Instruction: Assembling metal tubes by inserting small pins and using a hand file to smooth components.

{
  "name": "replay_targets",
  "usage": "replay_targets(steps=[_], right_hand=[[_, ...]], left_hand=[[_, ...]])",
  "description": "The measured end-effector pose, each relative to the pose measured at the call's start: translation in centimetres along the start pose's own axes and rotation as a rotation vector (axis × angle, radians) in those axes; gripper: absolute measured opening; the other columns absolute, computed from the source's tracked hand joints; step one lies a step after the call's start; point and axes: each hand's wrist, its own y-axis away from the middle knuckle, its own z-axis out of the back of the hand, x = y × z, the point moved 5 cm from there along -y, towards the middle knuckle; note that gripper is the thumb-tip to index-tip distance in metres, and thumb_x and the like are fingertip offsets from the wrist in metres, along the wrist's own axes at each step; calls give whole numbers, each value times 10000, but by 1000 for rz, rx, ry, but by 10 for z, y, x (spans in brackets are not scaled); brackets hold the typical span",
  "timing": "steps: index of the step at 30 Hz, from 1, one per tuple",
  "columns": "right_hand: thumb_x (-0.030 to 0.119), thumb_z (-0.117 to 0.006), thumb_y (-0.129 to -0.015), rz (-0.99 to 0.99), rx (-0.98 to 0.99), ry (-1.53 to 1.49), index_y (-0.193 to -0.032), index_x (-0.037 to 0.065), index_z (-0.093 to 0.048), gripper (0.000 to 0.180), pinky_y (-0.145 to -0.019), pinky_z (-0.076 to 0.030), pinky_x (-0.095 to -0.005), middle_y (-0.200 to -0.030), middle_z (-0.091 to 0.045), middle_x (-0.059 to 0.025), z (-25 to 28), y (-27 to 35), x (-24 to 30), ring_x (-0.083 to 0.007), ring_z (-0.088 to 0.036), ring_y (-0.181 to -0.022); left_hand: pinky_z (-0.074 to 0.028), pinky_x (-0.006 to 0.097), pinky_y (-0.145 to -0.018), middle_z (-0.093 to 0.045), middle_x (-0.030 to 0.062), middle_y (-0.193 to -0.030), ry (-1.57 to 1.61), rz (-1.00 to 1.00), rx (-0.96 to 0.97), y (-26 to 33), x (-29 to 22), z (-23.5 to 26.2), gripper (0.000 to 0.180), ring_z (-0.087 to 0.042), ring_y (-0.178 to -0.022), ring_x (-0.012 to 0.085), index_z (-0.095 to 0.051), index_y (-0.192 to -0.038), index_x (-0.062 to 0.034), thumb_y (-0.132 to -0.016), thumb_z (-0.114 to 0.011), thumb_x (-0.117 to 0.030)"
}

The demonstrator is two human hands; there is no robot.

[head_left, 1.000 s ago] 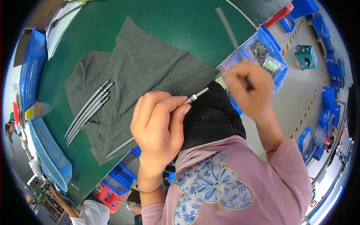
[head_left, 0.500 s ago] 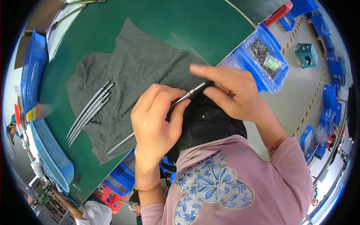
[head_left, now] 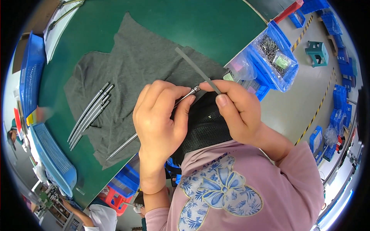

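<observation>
The left hand [head_left: 160,119] is wrapped around a thin metal rod [head_left: 127,141], whose free end lies over the grey cloth [head_left: 135,69] on the green table [head_left: 216,23]. At the rod's tip, the right hand [head_left: 235,111] pinches a flat grey strip [head_left: 194,69] between thumb and fingers — it points up over the cloth. Further left on this cloth lie more rods [head_left: 90,113] (a small bundle), and a blue bin of small metal parts [head_left: 275,57] stands beside the cloth's right edge.
</observation>
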Motion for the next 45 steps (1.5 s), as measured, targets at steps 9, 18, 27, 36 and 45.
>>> replay_targets(steps=[9,18,27,36,45], right_hand=[[66,-443,-965,-241,-82,-296,-1227,-23,-526,289,-552,-380,-223,-722,-563,-16,12,4,-4,-53,-474,-618],[-5,-399,-954,-22,45,-112,-1362,15,-430,409,-540,-438,-235,-671,-542,-35,-4,25,-15,-88,-522,-545],[-28,-414,-929,-143,115,-93,-1346,44,-480,427,-536,-463,-237,-945,-671,-95,-10,31,-17,-116,-580,-549],[-87,-465,-835,260,-102,384,-1277,-20,-548,454,-425,-364,-266,-591,-514,-61,-17,33,-6,-148,-477,-429],[-68,-533,-665,215,-2,750,-1270,19,-578,614,-414,-364,-309,-578,-510,-47,-18,27,11,-203,-489,-436]], left_hand=[[-427,333,-549,-563,61,-735,6,-16,-12,3,0,-1,155,-540,-631,232,-652,-766,-36,-656,-750,10],[-420,328,-536,-545,48,-718,-17,-20,-33,1,1,-1,161,-534,-617,217,-666,-772,-49,-651,-760,1],[-415,330,-533,-537,51,-730,-28,-63,-55,1,1,-1,153,-530,-619,221,-660,-767,-44,-656,-751,9],[-413,333,-535,-540,55,-723,-19,-43,-83,3,2,-4,157,-524,-616,228,-653,-763,-36,-650,-745,23],[-421,335,-536,-556,59,-731,33,-48,-122,3,2,-6,152,-521,-616,234,-643,-750,-22,-644,-726,50]])
